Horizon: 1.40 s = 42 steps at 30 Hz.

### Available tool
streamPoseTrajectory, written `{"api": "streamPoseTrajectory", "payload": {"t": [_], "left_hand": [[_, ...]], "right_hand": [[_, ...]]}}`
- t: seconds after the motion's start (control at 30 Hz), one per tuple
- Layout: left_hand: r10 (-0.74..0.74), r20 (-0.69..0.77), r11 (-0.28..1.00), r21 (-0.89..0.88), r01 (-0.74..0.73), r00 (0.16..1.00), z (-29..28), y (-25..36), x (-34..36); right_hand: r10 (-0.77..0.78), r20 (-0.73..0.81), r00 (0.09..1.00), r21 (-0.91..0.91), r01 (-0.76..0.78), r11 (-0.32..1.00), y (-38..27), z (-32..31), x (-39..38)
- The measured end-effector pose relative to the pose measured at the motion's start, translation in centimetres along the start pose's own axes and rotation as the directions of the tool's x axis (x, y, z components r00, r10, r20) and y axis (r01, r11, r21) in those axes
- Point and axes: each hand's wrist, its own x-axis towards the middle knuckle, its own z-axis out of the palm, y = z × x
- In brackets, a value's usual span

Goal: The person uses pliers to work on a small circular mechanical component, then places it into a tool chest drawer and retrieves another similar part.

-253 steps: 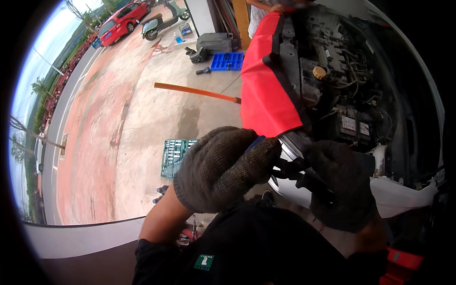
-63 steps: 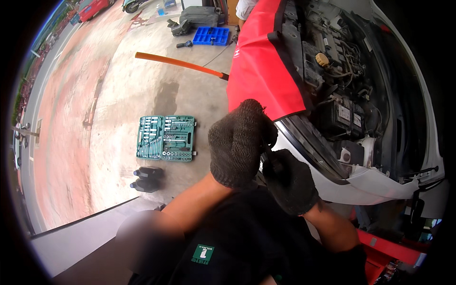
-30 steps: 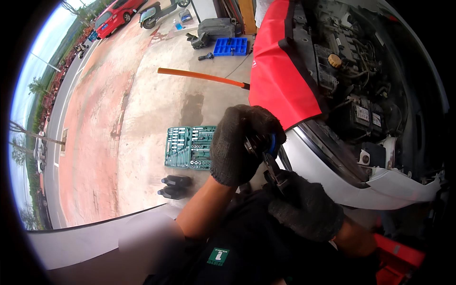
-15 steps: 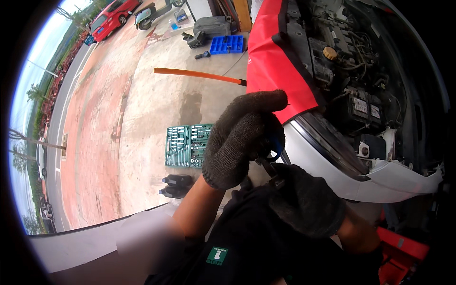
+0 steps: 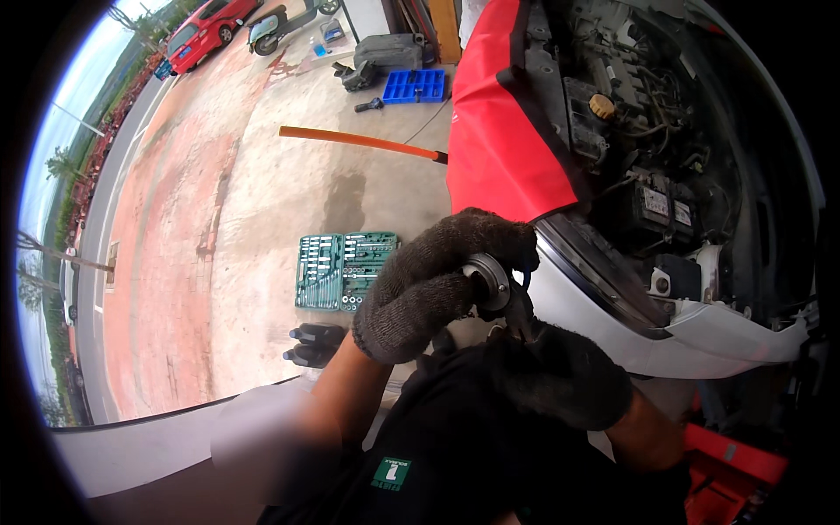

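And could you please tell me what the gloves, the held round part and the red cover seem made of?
Gloves: matt knitted yarn, judging by the ribbed texture; fibre unclear. Round part: probably metal, given its grey shine. Red cover: perhaps vinyl or coated fabric, smooth with soft creases.

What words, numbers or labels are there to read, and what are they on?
Green patch on black clothing: pale lettering, which I won't copy out.
Battery: pale labels, print too small to read.
Red car: blue plate, too small to read.
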Motion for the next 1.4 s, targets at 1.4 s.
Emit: {"api": "streamPoseTrajectory", "payload": {"t": [1.4], "left_hand": [[-0.604, -0.109, 0.793, -0.184, 0.581, 0.789, 2.4, 3.4, -3.2]], "right_hand": [[-0.750, 0.382, 0.540, -0.825, -0.165, -0.540, -5.3, -2.3, -1.3]]}}
